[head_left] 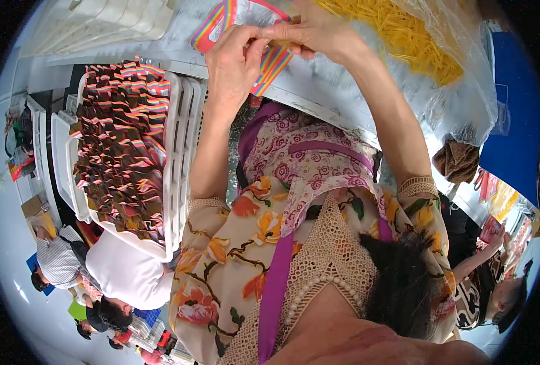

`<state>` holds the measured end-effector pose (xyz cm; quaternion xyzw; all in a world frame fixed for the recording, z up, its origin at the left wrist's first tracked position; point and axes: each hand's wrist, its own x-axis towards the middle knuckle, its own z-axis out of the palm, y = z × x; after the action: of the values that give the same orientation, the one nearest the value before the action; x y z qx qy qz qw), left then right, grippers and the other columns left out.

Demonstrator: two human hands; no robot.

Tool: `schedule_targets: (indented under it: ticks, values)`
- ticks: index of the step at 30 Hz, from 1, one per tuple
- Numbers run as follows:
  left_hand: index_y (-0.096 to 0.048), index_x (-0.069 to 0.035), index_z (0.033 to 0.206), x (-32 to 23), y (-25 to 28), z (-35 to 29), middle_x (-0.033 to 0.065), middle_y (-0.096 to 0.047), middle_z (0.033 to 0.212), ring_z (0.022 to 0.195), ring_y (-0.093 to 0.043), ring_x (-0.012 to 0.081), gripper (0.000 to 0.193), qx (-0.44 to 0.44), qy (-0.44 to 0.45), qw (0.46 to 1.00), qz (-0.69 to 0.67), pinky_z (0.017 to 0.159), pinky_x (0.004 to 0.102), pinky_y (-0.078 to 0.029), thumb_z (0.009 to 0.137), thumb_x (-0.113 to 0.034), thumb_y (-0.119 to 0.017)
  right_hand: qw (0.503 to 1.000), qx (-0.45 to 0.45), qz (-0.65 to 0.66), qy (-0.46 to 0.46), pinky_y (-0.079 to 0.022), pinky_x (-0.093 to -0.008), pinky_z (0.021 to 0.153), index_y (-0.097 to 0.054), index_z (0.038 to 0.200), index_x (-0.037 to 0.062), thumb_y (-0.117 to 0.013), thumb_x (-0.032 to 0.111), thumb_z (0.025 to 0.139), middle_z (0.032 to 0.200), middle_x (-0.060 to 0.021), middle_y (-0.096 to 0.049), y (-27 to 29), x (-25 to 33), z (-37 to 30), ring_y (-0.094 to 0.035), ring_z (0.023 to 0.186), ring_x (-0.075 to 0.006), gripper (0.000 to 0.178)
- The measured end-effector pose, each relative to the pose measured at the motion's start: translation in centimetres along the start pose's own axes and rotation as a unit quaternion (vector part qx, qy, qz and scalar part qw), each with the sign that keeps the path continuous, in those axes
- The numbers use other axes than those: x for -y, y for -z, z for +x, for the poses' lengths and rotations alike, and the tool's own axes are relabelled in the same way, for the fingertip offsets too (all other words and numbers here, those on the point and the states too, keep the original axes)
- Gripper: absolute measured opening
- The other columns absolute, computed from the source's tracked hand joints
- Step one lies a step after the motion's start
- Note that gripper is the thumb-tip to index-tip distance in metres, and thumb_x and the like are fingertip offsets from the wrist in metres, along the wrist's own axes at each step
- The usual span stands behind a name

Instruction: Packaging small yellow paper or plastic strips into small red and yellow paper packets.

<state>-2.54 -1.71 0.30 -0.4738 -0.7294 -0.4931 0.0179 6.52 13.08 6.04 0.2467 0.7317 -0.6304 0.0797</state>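
Observation:
Both hands meet over the near edge of the table, fingertips close together. A rainbow-striped ribbon [273, 70] hangs below them toward the table edge. My left hand [233, 64] is closed in a pinch at the ribbon's upper end. From the right, my right hand [322, 33] reaches in with its fingers closed on the same ribbon; the exact grip is partly hidden by the fingers. Just beyond lies a red-and-white piece [252, 13] edged with rainbow stripes, partly covered by the hands.
To the left, stacked white crates [182, 140] hold many rainbow-striped ribbon pieces [124, 140]. A clear plastic bag [465, 67] with yellow strips [398, 36] lies at the right. White trays [99, 24] stand far left. Other people work behind on both sides.

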Motion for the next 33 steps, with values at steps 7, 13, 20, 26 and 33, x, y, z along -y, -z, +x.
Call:
schedule_targets:
  ticks: [7, 13, 20, 26, 33]
  values:
    - [-0.063, 0.000, 0.088, -1.9, -1.0, 1.8, 0.0115, -0.068, 0.084, 0.072, -0.065, 0.0177, 0.015, -0.004, 0.132, 0.986, -0.103, 0.063, 0.0305, -0.050, 0.080, -0.012, -0.066, 0.864, -0.368, -0.270, 0.213, -0.050, -0.0404, 0.066, -0.025, 0.142, 0.0000, -0.062, 0.022, 0.087, 0.100, -0.0281, -0.058, -3.8, 0.4, 0.2, -0.061, 0.070, -0.0385, 0.069]
    - [-0.061, 0.002, 0.085, -1.1, -0.1, 2.7, -0.0003, -0.062, 0.075, 0.070, -0.055, 0.0037, 0.006, -0.017, 0.189, 0.970, -0.152, 0.062, 0.0180, -0.044, 0.084, -0.004, -0.063, 0.889, -0.262, 0.204, 0.315, -0.031, -0.0327, 0.106, -0.038, 0.136, -0.0029, -0.041, 0.032, 0.100, 0.134, -0.0195, -0.047, -2.7, 0.3, 1.5, -0.042, 0.127, -0.0225, 0.050]
    - [-0.061, 0.000, 0.088, -1.6, 8.4, -0.1, -0.0006, -0.061, 0.077, 0.068, -0.052, 0.0050, 0.004, -0.108, 0.170, 0.979, -0.042, 0.060, 0.0189, -0.042, 0.085, -0.003, -0.061, 0.823, -0.326, -0.157, 0.439, -0.051, -0.0301, 0.072, -0.050, 0.119, -0.0057, -0.056, 0.033, 0.091, 0.105, -0.0146, -0.065, 1.2, -2.2, 2.3, -0.063, 0.086, -0.0191, 0.048]
    - [-0.061, -0.003, 0.093, -4.8, 22.8, -8.6, 0.0130, -0.064, 0.082, 0.077, -0.063, 0.0215, 0.014, -0.297, 0.168, 0.922, 0.185, 0.069, 0.0310, -0.049, 0.079, -0.003, -0.060, 0.926, -0.285, 0.061, 0.240, -0.043, -0.0409, 0.099, -0.039, 0.134, -0.0064, -0.045, 0.027, 0.098, 0.124, -0.0245, -0.054, 5.0, -8.2, -6.7, -0.056, 0.111, -0.0316, 0.050]
    - [-0.060, -0.006, 0.097, -0.3, 38.2, -25.9, 0.0190, -0.066, 0.098, 0.094, -0.062, 0.0336, 0.037, -0.336, 0.416, 0.675, 0.508, 0.080, 0.0478, -0.046, 0.084, -0.039, -0.052, 0.940, -0.309, -0.002, 0.142, -0.047, -0.0320, 0.092, -0.047, 0.131, -0.0012, -0.052, 0.024, 0.095, 0.119, -0.0178, -0.059, 11.7, -14.3, -10.5, -0.059, 0.103, -0.0231, 0.044]
